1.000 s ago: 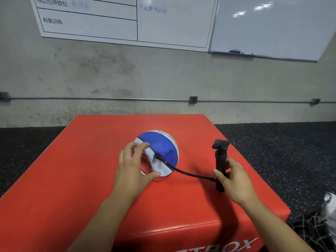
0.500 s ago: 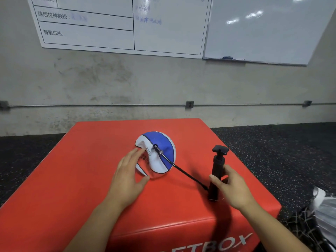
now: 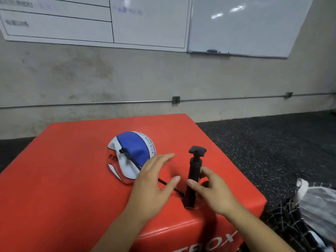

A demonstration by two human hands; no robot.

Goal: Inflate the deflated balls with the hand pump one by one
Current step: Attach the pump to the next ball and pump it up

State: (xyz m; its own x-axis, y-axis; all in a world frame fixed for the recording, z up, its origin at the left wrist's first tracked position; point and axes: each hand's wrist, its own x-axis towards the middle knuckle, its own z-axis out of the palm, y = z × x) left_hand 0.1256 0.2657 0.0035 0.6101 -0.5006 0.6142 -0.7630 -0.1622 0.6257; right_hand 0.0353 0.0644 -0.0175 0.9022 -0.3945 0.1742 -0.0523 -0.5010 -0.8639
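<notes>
The collapsed ball [image 3: 131, 157] lies left of the upright hand pump [image 3: 193, 180] on the red box [image 3: 63, 179]. Right hand [image 3: 212, 192] seemingly clasps the barrel; left hand [image 3: 154, 186] hovers spread: grasp the handle squarely, pumping vertically.

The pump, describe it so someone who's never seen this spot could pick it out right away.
Find the red box in front of the concrete wall. Near its front right corner the pump stands upright, with the right hand around its barrel and the left hand open beside it. It is the only slim black tube with a T-handle, and a thin black hose links it to the sagging blue and white ball.
</notes>
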